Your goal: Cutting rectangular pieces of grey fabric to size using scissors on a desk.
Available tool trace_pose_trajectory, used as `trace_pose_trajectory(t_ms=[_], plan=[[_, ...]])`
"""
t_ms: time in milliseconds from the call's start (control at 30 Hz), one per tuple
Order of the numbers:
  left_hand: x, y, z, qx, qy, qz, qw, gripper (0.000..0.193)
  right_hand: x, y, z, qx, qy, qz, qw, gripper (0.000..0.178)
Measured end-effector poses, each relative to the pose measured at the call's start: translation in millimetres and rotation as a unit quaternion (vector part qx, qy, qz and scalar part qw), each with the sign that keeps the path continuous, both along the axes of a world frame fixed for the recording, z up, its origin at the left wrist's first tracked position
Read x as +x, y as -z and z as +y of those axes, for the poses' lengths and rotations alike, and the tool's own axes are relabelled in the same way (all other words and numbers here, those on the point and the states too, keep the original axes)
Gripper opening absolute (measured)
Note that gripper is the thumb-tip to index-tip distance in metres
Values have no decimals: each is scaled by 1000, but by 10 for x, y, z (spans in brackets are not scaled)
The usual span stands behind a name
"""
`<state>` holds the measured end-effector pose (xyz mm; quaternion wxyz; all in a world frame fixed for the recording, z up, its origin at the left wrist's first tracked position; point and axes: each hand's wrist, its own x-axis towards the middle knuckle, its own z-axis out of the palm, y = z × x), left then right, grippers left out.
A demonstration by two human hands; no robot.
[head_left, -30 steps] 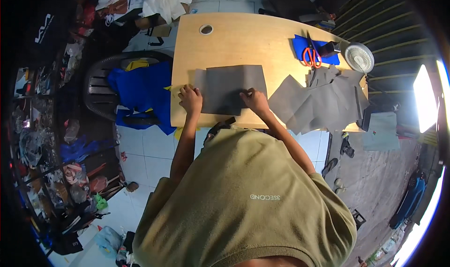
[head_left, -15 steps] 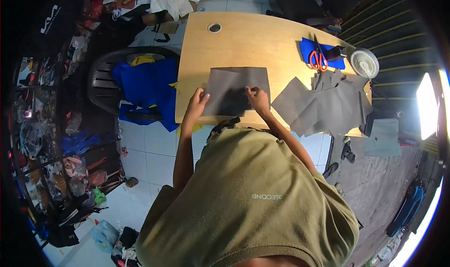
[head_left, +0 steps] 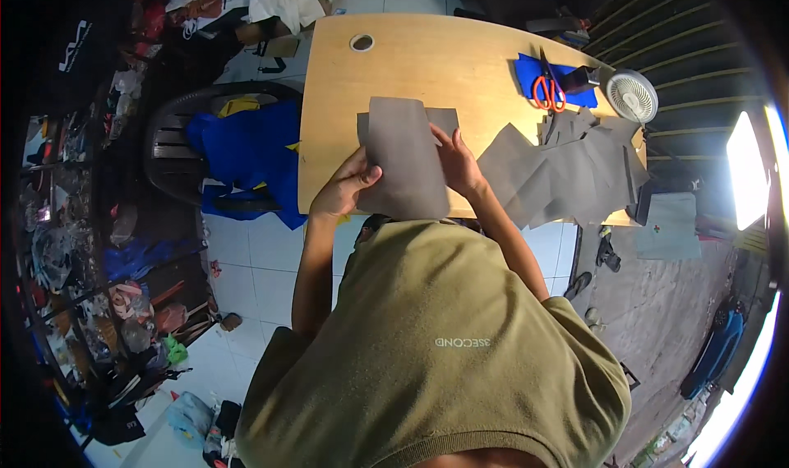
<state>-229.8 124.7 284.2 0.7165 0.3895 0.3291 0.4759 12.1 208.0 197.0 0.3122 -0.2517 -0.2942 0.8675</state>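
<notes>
A dark grey sheet [head_left: 407, 160], thin and slightly curved, is lifted off the table in front of me. My left hand [head_left: 349, 184] grips its left edge, thumb on top and fingers underneath. At its right edge, my right hand [head_left: 460, 165] has its fingers stretched and apart, with the fingertips close to the edge. Another dark grey sheet [head_left: 446, 119] lies behind on the table, mostly covered by the raised one. I cannot tell whether the sheets are fabric or paper.
On the right of the wooden table [head_left: 345, 82] lies a pile of grey pieces [head_left: 575, 176]. Beyond it are orange-handled scissors [head_left: 548, 92] on blue cloth [head_left: 530, 72] and a small white fan [head_left: 632, 96]. A dark chair [head_left: 168, 139] with blue fabric [head_left: 251, 143] stands at left.
The grey sheet has been raised and shifted off the one beneath. My left hand has turned around its edge; my right hand has moved off its surface to the right side and spread its fingers.
</notes>
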Motion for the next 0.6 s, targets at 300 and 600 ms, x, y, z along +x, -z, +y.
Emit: trace_pose_trajectory(t_ms=[300, 600], plan=[[-60, 1453, 269, -177, -193, 206, 943, 15, 245, 485, 289, -18, 66, -211, 975, 25], [-156, 1795, 462, -116, -192, 517, 826, 25, 307, 1024, 546, 111, 192, -362, 905, 31]])
